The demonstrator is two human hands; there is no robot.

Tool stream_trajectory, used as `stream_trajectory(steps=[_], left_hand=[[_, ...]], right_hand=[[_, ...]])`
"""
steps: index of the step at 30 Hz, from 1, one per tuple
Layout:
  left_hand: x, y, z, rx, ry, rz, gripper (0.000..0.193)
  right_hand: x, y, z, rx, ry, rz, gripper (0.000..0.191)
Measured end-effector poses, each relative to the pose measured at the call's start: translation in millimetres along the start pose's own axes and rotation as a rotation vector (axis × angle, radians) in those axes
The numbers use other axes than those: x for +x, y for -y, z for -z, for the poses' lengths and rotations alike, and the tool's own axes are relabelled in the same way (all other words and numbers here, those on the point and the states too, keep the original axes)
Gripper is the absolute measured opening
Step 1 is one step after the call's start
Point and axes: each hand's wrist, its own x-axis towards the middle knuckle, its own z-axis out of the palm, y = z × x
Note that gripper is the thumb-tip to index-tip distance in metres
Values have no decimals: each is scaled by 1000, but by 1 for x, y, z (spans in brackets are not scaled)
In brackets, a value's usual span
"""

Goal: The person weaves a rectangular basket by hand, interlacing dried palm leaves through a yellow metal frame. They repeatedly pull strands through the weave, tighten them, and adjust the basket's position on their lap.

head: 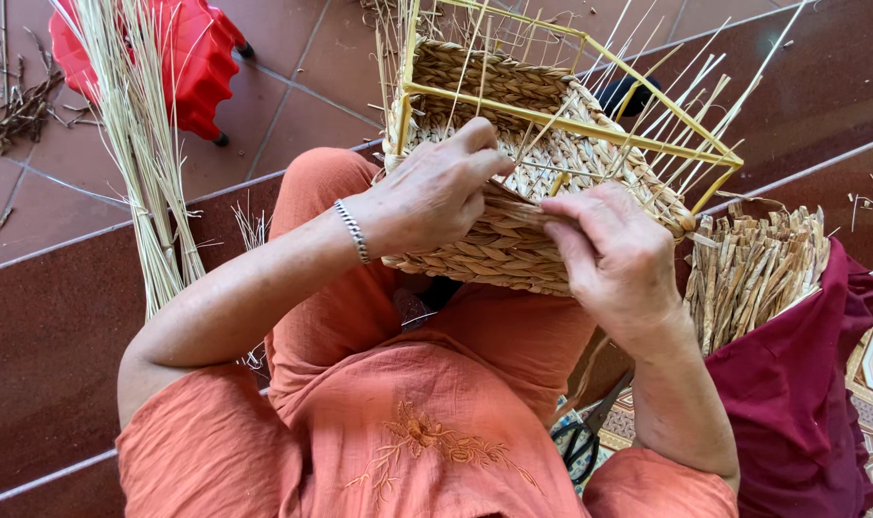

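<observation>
Both hands curl over the half-woven basket (pixel 513 240): left hand (pixel 436 192) pinches a strand, right hand (pixel 614 254) grips the braid. Straw bundle (pixel 144 163) stands left; floor (pixel 43 317) lies beyond.

home craft spot | tiled floor (pixel 302 105) | reed bundle (pixel 139 144) | red plastic stool (pixel 192 58)

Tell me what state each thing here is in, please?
Basket: half woven, resting on the lap, loose stalks sticking up.
Frame: yellow, standing bare above the weave.
Left hand: gripping the woven wall.
Right hand: pinching a strand.
Reed bundle: loose, upright.
Scissors: lying unused.
Stool: red, unoccupied.
</observation>
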Motion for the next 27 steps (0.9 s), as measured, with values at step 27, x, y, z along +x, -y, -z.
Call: stream_trajectory(steps=[27], left_hand=[[-30,8,-15,84,-194,-327,21]], right_hand=[[10,-44,-54,-411,-100,-11,44]])
